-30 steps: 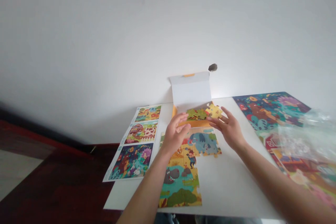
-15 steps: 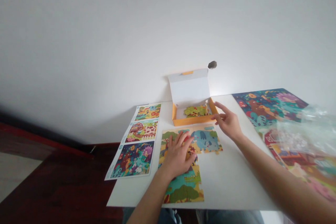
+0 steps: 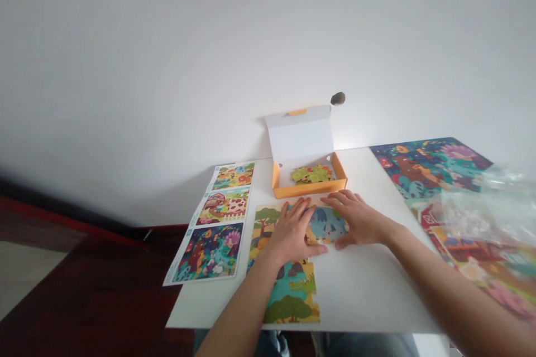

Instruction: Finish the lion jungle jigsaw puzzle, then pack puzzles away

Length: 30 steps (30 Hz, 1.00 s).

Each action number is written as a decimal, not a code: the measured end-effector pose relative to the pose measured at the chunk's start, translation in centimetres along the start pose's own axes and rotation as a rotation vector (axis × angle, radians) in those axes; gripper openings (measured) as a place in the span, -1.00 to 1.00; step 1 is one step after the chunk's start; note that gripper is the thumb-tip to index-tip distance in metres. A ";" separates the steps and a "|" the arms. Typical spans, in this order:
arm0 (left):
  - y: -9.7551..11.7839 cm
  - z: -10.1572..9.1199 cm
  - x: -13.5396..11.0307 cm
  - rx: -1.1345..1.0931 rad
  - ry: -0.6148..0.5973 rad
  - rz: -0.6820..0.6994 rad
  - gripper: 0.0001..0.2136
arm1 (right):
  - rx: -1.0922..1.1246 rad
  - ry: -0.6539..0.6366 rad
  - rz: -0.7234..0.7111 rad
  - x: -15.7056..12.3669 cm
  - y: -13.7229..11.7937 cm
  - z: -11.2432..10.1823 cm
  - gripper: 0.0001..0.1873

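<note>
You touched the puzzle (image 3: 293, 295).
Your left hand (image 3: 291, 231) lay spread on it, your right hand (image 3: 360, 220) wide by its elephants (image 3: 325, 228).

puzzle (image 3: 293, 284): yellow, green, blue animal scene | box (image 3: 310, 188): orange, white inside | table (image 3: 372, 284): white

Legible text: we can read none. On the picture sheet (image 3: 222, 223) we note small teal tags (image 3: 189, 233) spaced down its left-hand side (label-like, yet too small and soft in the head view for us to resolve a single character). Likewise, we make out no letter, number or brand on the puzzle (image 3: 293, 285) or the orange box (image 3: 310, 188).
</note>
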<state>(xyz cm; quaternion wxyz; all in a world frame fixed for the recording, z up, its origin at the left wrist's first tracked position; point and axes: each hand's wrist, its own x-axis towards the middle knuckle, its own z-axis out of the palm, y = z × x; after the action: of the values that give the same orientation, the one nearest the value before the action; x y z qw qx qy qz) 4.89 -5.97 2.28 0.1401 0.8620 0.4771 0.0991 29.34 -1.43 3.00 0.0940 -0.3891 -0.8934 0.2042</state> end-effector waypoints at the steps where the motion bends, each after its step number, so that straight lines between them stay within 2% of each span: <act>1: 0.0 0.0 0.0 -0.001 -0.001 -0.007 -0.10 | 0.013 0.014 -0.005 0.1 0.0 0.1 0.16; 10: 0.2 0.1 0.3 -0.024 0.062 -0.019 -0.18 | 0.099 0.115 0.017 1.4 0.7 1.0 0.09; 12: 0.2 0.1 0.3 -0.034 0.064 -0.015 -0.17 | 0.133 0.179 0.046 1.7 0.7 1.0 -0.05; 17: -0.1 0.3 0.2 -0.055 0.079 -0.021 -0.14 | 0.355 0.399 0.043 2.0 0.4 0.9 -0.63; 19: -0.2 0.5 0.2 -0.068 0.090 -0.018 -0.13 | 0.429 0.466 0.064 1.9 0.0 0.9 -0.75; 21: -0.3 0.6 0.2 -0.083 0.098 -0.014 -0.12 | 0.507 0.498 0.097 1.8 -0.4 0.6 -0.77; 23: -0.4 0.6 0.2 -0.091 0.102 -0.013 -0.12 | 0.570 0.452 0.117 1.5 -0.8 0.2 -0.77; 25: -0.3 0.5 0.2 -0.091 0.099 -0.009 -0.13 | 0.510 0.303 0.090 1.1 -1.1 -0.4 -0.76; 28: -0.2 0.1 0.2 -0.080 0.078 0.000 -0.22 | 0.180 0.086 0.018 0.3 -1.5 -1.3 -0.76; 30: 0.0 -0.1 0.1 -0.075 0.064 -0.001 -0.28 | -0.009 0.023 0.023 -0.1 -1.9 -1.6 -0.59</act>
<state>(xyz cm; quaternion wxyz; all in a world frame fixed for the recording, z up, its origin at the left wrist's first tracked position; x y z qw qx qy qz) 4.87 -5.83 2.40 0.1570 0.8522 0.4777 0.1446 28.71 -2.20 5.23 0.1000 -0.4020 -0.8887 0.1967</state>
